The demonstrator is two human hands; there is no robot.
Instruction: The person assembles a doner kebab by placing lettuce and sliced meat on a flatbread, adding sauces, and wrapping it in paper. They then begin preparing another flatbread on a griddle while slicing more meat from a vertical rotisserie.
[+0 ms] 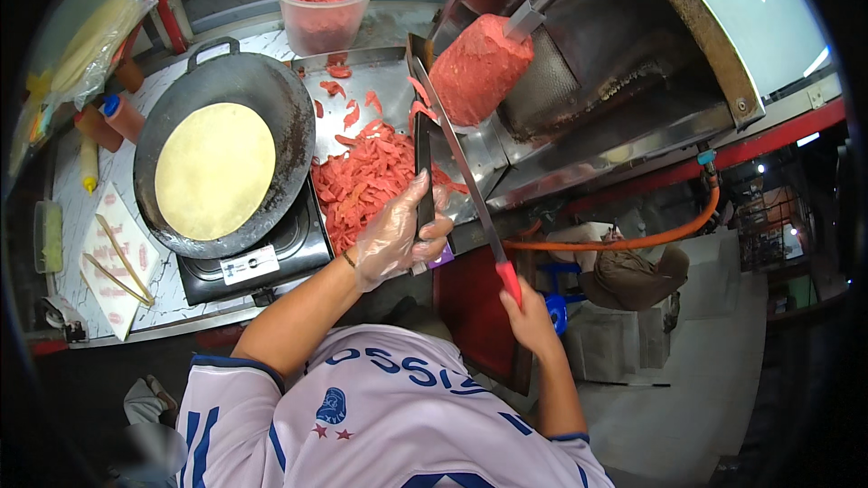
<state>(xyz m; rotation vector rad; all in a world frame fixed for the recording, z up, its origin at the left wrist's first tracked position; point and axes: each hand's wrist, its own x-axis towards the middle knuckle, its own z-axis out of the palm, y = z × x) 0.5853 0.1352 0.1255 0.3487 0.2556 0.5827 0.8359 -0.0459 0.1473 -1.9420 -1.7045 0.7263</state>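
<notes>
My left hand (402,230), in a clear plastic glove, is wrapped round a long flat black tool (423,158); its exact kind is not clear. My right hand (533,318) grips the red handle of a long knife (470,176). The blade slants up to the left, its far part beside a reddish block of meat (479,68) on a tilted spit. Thin slices hang near the blade and the black tool. Below and left of the blade, a heap of sliced red meat (366,185) lies in a metal tray (384,68).
Left of the tray, a round flatbread (215,172) lies in a black pan (294,126) on a stove (194,285). Behind stands a clear tub (330,23) of meat slices. Wooden tongs (122,258) rest on paper at left, near sauce bottles (122,117). An orange hose (624,242) curves at right.
</notes>
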